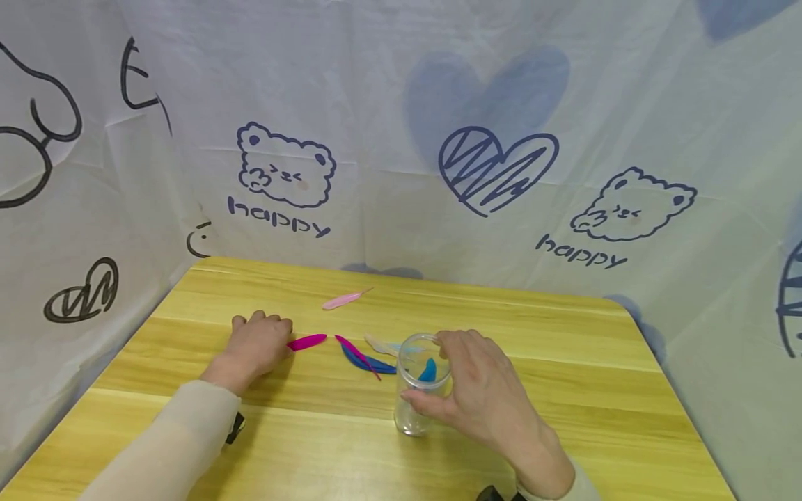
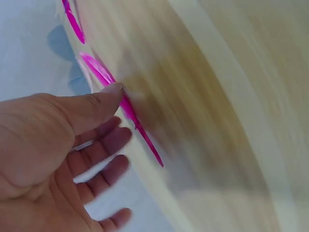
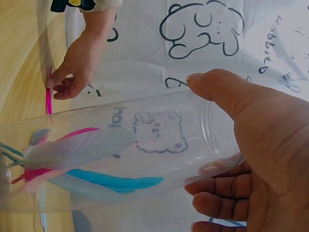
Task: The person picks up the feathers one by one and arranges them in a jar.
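Note:
With thumb and fingertips my left hand (image 1: 260, 344) pinches a magenta feather (image 2: 146, 138) at the left of the table. The feather's thin quill end points away past the thumb in the left wrist view. My right hand (image 1: 489, 390) grips a clear, open-topped plastic jar (image 1: 410, 416) near its rim, thumb on one side and fingers on the other. Through the jar's wall show several feathers, among them a bright blue feather (image 3: 118, 181) and a pale whitish feather (image 3: 79, 148). The jar stands upright on the table.
Between the hands, a second magenta feather (image 1: 348, 344) crosses a dark blue feather (image 1: 381, 366) on the wooden table (image 1: 301, 452). A cream feather (image 1: 379, 346) lies behind the jar, and a light pink feather (image 1: 342, 300) farther back. A printed white cloth (image 1: 388, 209) hangs behind the table.

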The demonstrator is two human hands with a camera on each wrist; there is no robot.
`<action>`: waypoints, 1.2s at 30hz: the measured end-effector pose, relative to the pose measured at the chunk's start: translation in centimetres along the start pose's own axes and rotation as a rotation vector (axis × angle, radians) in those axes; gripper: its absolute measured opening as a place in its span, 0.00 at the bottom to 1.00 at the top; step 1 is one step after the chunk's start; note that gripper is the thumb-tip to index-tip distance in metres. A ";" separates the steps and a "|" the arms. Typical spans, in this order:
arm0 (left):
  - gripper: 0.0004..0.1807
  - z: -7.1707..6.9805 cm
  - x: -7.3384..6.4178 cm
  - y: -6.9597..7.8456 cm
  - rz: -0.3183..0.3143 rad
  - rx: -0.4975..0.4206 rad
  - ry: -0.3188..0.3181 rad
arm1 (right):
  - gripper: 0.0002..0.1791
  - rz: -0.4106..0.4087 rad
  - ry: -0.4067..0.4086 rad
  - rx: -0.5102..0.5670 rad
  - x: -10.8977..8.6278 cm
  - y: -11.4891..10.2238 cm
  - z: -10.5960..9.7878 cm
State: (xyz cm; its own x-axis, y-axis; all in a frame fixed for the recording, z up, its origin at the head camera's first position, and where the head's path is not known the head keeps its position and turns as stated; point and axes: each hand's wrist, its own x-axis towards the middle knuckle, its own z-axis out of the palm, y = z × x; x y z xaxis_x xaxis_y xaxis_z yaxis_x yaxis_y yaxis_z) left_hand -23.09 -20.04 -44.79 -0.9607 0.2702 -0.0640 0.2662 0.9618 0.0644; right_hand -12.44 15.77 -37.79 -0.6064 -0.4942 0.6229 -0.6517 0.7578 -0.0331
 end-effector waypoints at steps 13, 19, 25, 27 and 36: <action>0.09 0.7 0.7 -0.5 0.166 0.119 0.065 | 0.43 0.012 -0.005 0.009 -0.1 0.0 0.0; 0.08 0.3 0.9 -0.5 0.135 0.090 -0.044 | 0.45 0.020 -0.017 0.000 0.0 0.0 0.0; 0.05 0.4 0.9 0.1 0.135 0.127 -0.055 | 0.44 0.029 -0.030 0.004 0.0 0.0 -0.1; 0.07 0.5 0.9 0.2 0.131 0.142 -0.036 | 0.44 0.036 -0.041 0.005 0.1 -0.1 -0.2; 0.11 -0.1 0.9 0.4 0.087 0.099 -0.061 | 0.44 0.033 -0.044 0.000 0.0 0.0 -0.3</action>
State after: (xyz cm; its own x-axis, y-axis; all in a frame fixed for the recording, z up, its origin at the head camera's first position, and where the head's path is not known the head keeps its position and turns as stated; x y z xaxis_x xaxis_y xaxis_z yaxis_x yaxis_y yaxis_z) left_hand -23.85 -19.38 -44.74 -0.9279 0.3520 -0.1230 0.3575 0.9335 -0.0259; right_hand -12.28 15.87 -37.53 -0.6470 -0.4872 0.5865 -0.6308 0.7742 -0.0527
